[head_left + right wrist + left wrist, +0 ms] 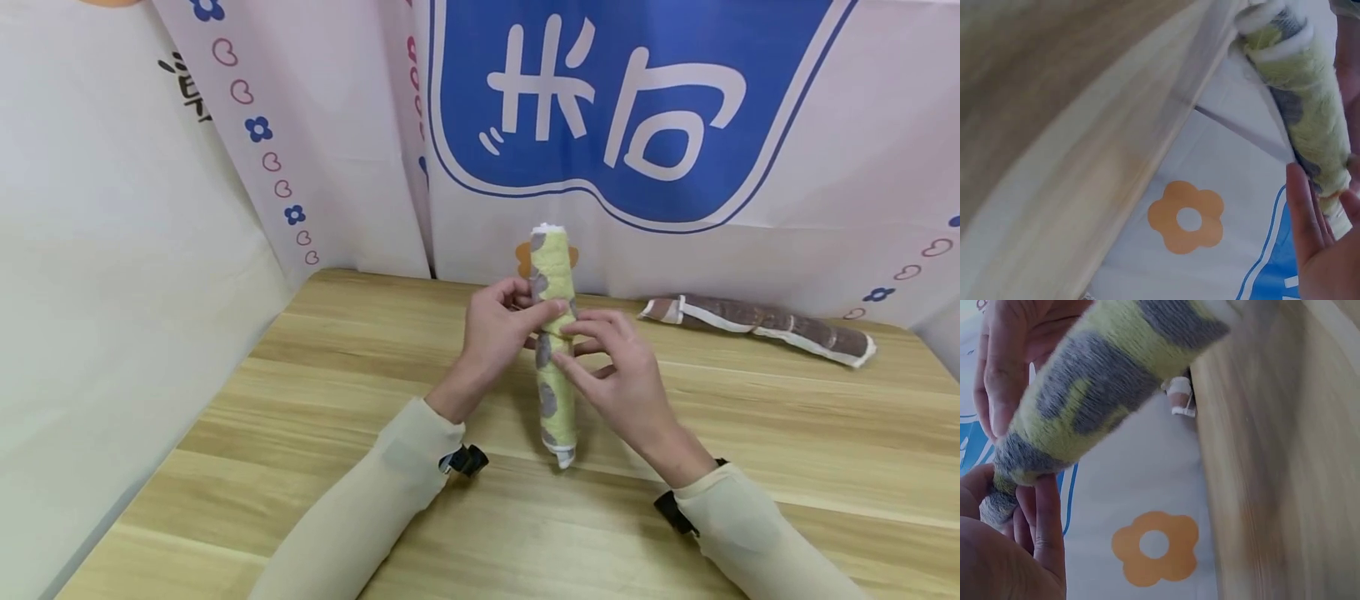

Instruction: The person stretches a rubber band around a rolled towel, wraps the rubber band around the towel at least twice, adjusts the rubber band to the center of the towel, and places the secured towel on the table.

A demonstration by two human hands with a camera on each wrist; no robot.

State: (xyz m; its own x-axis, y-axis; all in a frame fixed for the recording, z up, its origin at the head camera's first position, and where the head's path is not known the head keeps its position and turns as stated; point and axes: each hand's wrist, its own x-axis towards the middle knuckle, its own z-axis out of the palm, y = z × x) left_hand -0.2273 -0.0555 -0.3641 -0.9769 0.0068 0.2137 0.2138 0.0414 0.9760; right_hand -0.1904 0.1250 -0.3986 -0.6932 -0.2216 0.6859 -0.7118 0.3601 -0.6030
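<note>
A tightly rolled towel, yellow with grey patches and white edging, is held upright over the table in the head view. My left hand grips it around the middle from the left, its thumb lying across the front. From the right, my right hand pinches the roll near a narrow crease at mid-length, thumb below and fingertips above. Seen from the left wrist, the patterned pile of the towel slants across, narrowing where the fingers meet. The right wrist view shows its looser, layered white-edged end.
A brown rolled towel with white edging lies at the back right of the wooden table. Behind the table hangs a printed cloth with a blue sign and flowers. A pale wall stands on the left.
</note>
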